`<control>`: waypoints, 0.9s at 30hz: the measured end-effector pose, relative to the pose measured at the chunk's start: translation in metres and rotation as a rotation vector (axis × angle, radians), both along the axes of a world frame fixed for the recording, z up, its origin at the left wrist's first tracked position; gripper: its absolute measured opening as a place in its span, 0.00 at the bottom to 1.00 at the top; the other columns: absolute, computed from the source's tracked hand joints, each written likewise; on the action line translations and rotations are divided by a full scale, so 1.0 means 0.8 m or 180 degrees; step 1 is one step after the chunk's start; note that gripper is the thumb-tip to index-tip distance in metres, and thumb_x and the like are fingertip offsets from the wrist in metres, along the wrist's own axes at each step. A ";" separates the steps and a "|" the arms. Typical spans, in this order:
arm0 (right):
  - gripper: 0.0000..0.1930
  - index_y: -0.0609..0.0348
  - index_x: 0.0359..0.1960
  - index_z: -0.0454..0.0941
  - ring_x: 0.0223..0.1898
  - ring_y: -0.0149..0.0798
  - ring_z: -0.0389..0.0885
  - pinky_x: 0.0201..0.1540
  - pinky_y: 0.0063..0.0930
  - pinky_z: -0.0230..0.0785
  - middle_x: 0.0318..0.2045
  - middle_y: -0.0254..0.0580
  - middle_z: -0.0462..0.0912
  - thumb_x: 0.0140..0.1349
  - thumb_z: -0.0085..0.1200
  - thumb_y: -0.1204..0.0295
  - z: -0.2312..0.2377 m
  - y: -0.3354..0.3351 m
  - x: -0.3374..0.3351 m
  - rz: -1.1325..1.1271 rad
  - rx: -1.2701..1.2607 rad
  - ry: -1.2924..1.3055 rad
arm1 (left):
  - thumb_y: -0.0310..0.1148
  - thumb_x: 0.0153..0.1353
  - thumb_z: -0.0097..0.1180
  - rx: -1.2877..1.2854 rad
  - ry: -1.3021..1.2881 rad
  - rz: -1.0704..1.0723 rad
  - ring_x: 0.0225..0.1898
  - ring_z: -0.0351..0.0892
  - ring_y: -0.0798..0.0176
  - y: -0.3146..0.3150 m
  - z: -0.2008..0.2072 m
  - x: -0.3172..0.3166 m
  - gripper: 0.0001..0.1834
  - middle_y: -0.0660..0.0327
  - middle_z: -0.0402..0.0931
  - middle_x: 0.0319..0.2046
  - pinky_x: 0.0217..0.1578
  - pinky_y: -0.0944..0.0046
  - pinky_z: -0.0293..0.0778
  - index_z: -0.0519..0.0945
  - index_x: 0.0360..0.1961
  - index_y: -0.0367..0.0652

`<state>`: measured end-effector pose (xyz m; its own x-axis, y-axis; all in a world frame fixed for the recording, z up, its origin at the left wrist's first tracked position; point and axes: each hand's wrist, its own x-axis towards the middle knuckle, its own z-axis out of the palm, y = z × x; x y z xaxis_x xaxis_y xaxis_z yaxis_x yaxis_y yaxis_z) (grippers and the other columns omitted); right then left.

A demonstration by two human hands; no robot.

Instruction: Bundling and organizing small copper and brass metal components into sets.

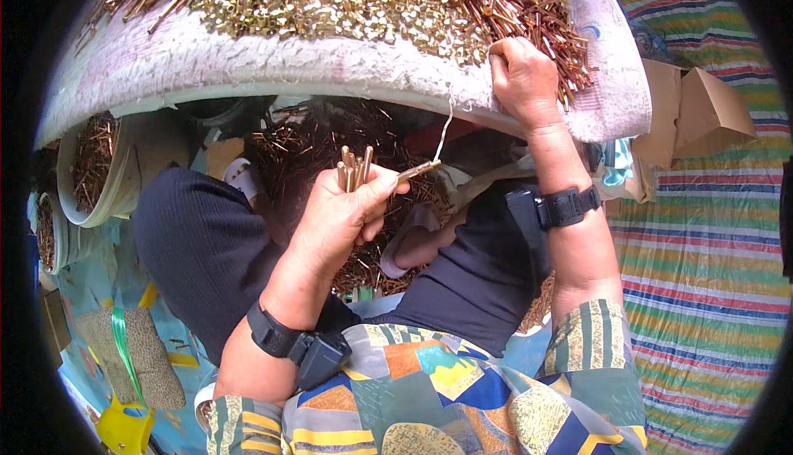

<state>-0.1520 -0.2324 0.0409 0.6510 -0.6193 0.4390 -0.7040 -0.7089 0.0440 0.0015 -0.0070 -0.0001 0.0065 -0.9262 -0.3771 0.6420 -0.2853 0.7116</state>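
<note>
My left hand (351, 207) is closed around a small bundle of copper-coloured metal tubes (353, 167) that stick up from the fist. Between its thumb and forefinger one more tube (419, 171) points to the right. A thin white cord (448, 128) runs from that tube's tip up toward the cloth-covered table edge. My right hand (524, 79) is at this edge, its fingers curled beside the heap; what they hold, if anything, is hidden. Just left of it lie many small brass-coloured rings (330, 4), and beyond them a heap of copper-coloured tubes (496, 0).
White cloth (273, 71) covers the table's rounded edge. Buckets of tubes (116, 174) stand at the left, and more tubes (306, 137) lie under the table between my legs. An open cardboard box (710, 116) sits on the striped sheet (702, 273) at the right.
</note>
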 end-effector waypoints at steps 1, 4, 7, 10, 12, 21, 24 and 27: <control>0.04 0.57 0.26 0.75 0.30 0.45 0.77 0.33 0.34 0.69 0.27 0.43 0.77 0.51 0.52 0.71 0.000 -0.001 0.001 -0.0061 -0.0046 0.0124 | 0.35 0.56 0.55 0.0000 0.0005 -0.0006 0.10 0.49 0.79 0.000 -0.001 0.000 0.10 0.75 0.55 0.09 0.11 0.75 0.48 0.77 0.27 0.38; 0.05 0.57 0.27 0.73 0.30 0.46 0.77 0.32 0.35 0.69 0.26 0.44 0.78 0.53 0.51 0.70 0.002 0.000 -0.001 -0.0148 -0.0118 0.0287 | 0.35 0.56 0.55 -0.0019 -0.0015 0.0046 0.10 0.49 0.79 0.000 -0.002 -0.002 0.10 0.75 0.55 0.09 0.11 0.76 0.48 0.76 0.27 0.38; 0.06 0.59 0.26 0.72 0.22 0.40 0.78 0.26 0.35 0.70 0.19 0.43 0.77 0.55 0.50 0.70 0.011 0.000 -0.005 0.0466 -0.0109 -0.0259 | 0.35 0.56 0.55 -0.0047 -0.0073 0.0052 0.10 0.50 0.79 -0.001 -0.003 -0.002 0.10 0.75 0.55 0.09 0.12 0.76 0.49 0.77 0.27 0.38; 0.05 0.62 0.28 0.74 0.18 0.27 0.74 0.21 0.24 0.67 0.15 0.35 0.74 0.55 0.50 0.73 0.017 0.038 -0.008 0.0541 0.1340 -0.1457 | 0.35 0.56 0.54 -0.0100 -0.0014 0.0077 0.10 0.50 0.79 0.000 -0.002 -0.003 0.10 0.75 0.55 0.09 0.12 0.76 0.49 0.77 0.27 0.38; 0.04 0.62 0.29 0.75 0.15 0.20 0.68 0.15 0.15 0.59 0.15 0.28 0.72 0.58 0.48 0.77 0.023 0.084 -0.003 0.0667 0.2969 -0.2139 | 0.35 0.56 0.54 -0.0119 0.0078 0.0085 0.10 0.50 0.79 0.000 -0.001 -0.002 0.10 0.75 0.55 0.09 0.11 0.76 0.50 0.77 0.28 0.38; 0.08 0.69 0.38 0.71 0.21 0.29 0.78 0.21 0.15 0.70 0.25 0.42 0.78 0.58 0.48 0.80 0.002 0.161 -0.014 0.0637 0.4481 -0.2705 | 0.34 0.57 0.53 -0.0181 0.0073 0.0030 0.09 0.50 0.79 0.002 0.000 -0.007 0.09 0.75 0.55 0.09 0.10 0.77 0.49 0.76 0.27 0.38; 0.07 0.70 0.38 0.71 0.22 0.31 0.78 0.23 0.16 0.71 0.27 0.43 0.78 0.57 0.48 0.81 0.001 0.164 -0.015 0.0631 0.4462 -0.2764 | 0.34 0.57 0.53 -0.0196 0.0067 0.0014 0.09 0.50 0.79 0.002 0.001 -0.006 0.09 0.75 0.56 0.09 0.10 0.77 0.49 0.76 0.27 0.38; 0.07 0.70 0.37 0.71 0.22 0.30 0.78 0.23 0.16 0.71 0.26 0.43 0.78 0.57 0.49 0.80 0.002 0.165 -0.017 0.0754 0.4330 -0.2786 | 0.34 0.57 0.53 -0.0199 0.0096 -0.0028 0.09 0.50 0.79 0.002 0.001 -0.005 0.09 0.75 0.56 0.09 0.10 0.77 0.49 0.76 0.27 0.38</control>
<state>-0.1654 -0.1005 0.0425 0.6428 -0.7644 -0.0500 -0.0528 0.0209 -0.9984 -0.0028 -0.0051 0.0006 -0.0124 -0.9479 -0.3183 0.6612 -0.2466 0.7085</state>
